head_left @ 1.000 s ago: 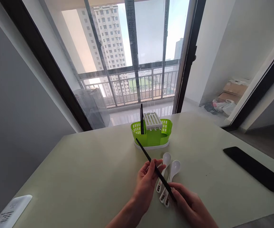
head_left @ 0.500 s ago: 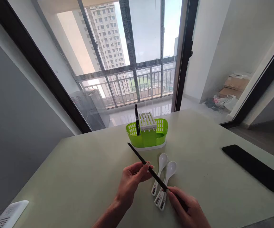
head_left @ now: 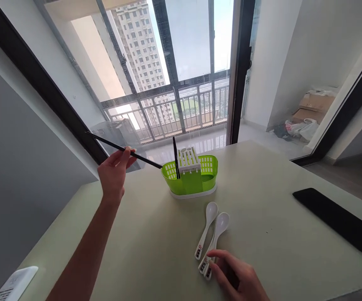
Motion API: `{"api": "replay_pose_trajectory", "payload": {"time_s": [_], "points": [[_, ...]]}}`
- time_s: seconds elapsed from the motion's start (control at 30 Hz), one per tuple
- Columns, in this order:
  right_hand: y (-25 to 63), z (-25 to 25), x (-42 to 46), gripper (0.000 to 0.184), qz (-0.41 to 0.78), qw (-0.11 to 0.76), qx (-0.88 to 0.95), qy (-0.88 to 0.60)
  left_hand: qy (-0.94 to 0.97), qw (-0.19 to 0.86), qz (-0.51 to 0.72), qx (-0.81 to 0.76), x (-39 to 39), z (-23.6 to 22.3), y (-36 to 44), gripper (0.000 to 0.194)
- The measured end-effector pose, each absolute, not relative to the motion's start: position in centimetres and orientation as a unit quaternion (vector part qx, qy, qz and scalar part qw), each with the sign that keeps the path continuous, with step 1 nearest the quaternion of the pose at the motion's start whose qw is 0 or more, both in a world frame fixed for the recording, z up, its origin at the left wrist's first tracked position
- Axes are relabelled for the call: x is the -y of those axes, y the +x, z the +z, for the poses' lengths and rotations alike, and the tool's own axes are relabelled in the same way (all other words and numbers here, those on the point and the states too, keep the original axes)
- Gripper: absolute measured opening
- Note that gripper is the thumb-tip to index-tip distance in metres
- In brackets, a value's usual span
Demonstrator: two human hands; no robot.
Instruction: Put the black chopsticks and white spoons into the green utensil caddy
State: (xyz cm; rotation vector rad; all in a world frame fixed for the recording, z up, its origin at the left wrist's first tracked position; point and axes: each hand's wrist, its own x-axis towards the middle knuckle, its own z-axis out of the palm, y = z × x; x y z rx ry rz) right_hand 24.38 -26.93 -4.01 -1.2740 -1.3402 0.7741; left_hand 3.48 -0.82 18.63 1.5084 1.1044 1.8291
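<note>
While the standing chopsticks point(head_left: 175, 151) already sit in the green basket point(head_left: 191, 184), the white spoons point(head_left: 221, 223) lie out on the table point(head_left: 143, 234).
The left hand point(head_left: 113, 170) pinches the held chopsticks point(head_left: 146, 160), lower end by the basket's left rim, seemingly not yet placed; the right hand point(head_left: 235, 274) curves at the spoon handles, thumb and forefinger slightly parted, contact unclear. Work looks part done.

I see from my station: bare left hand point(head_left: 113, 169), bare left wrist point(head_left: 112, 196), slim uncovered left forearm point(head_left: 90, 246), bare right hand point(head_left: 235, 276)
</note>
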Motion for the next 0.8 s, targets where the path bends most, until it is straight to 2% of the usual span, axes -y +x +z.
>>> {"api": "replay_pose_trajectory", "payload": {"time_s": [0.13,0.23,0.33,0.47,0.8], "points": [[24.5,-3.9,26.7,0.040,0.296,0.536,0.582,-0.535,0.665,0.261,0.537,-0.449,-2.4,15.4,5.8,0.055],[25.0,-3.8,26.4,0.037,0.269,0.529,0.601,-0.535,0.699,0.247,0.488,-0.460,-4.1,13.3,6.9,0.052],[25.3,-3.9,26.2,0.032,0.267,0.512,0.625,-0.525,0.724,0.233,0.454,-0.465,-4.6,12.0,7.6,0.044],[24.9,-4.6,26.3,0.037,0.271,0.522,0.599,-0.544,0.755,0.197,0.415,-0.468,-4.3,11.0,8.1,0.036],[24.3,-4.9,26.4,0.039,0.256,0.532,0.586,-0.556,0.793,0.125,0.380,-0.459,-5.1,10.8,8.4,0.038]]}}
